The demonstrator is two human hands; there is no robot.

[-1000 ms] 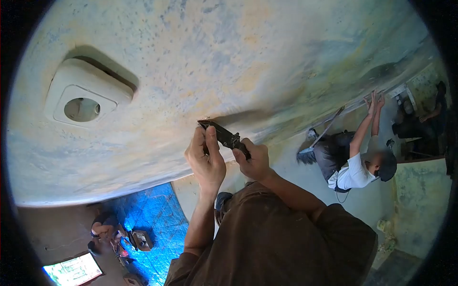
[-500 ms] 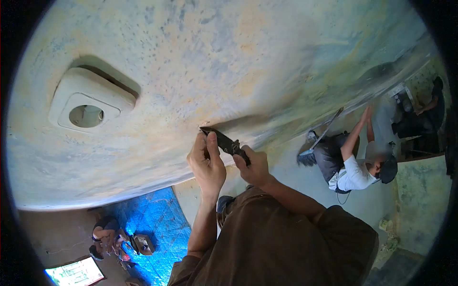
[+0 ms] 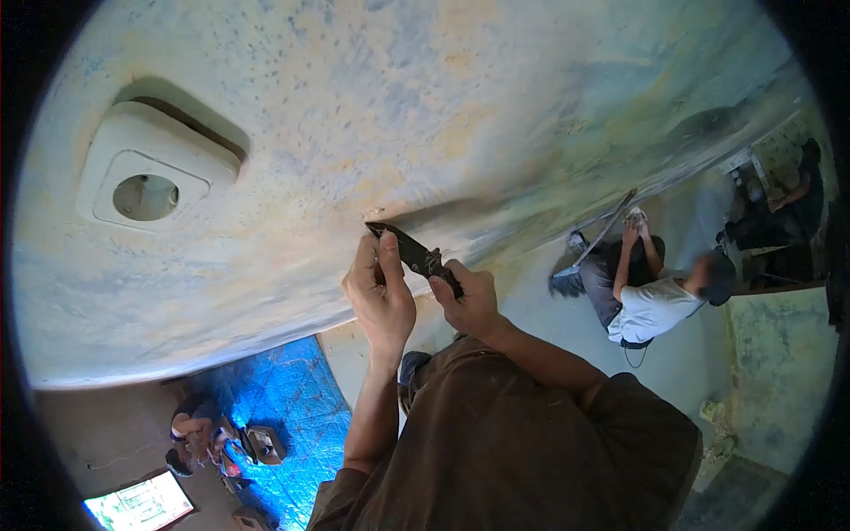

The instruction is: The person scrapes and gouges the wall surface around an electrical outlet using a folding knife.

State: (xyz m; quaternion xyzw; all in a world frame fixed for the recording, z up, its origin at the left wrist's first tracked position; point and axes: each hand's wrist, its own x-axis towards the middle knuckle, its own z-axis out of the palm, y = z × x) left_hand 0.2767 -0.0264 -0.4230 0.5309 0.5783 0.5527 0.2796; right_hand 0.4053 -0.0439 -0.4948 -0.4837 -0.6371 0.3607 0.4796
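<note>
A dark flat knife [image 3: 414, 251] with a pointed tip spans both my hands, close in front of the blotchy painted wall [image 3: 425, 115]. My left hand [image 3: 379, 296] is closed, its thumb and fingers pinching the blade near the tip. My right hand [image 3: 471, 303] wraps round the handle end; a rough lump sits on the tool just ahead of these fingers. Beside the tip, the wall has a small chipped spot [image 3: 375, 214]. I cannot tell whether the tip touches the wall.
A socket frame [image 3: 93, 181] juts from the wall at left. A blue tarp [image 3: 305, 389] covers floor at lower left, where a person [image 3: 193, 425] crouches by a box [image 3: 264, 445]. At right sit a person in a white shirt [image 3: 655, 310], a broom [image 3: 567, 281] and another person [image 3: 788, 217].
My hands and the knife appear slightly higher and left in view; the socket has shifted likewise. The white-shirted person's arms have bent, and a pale cloth-like thing now shows at their hands.
</note>
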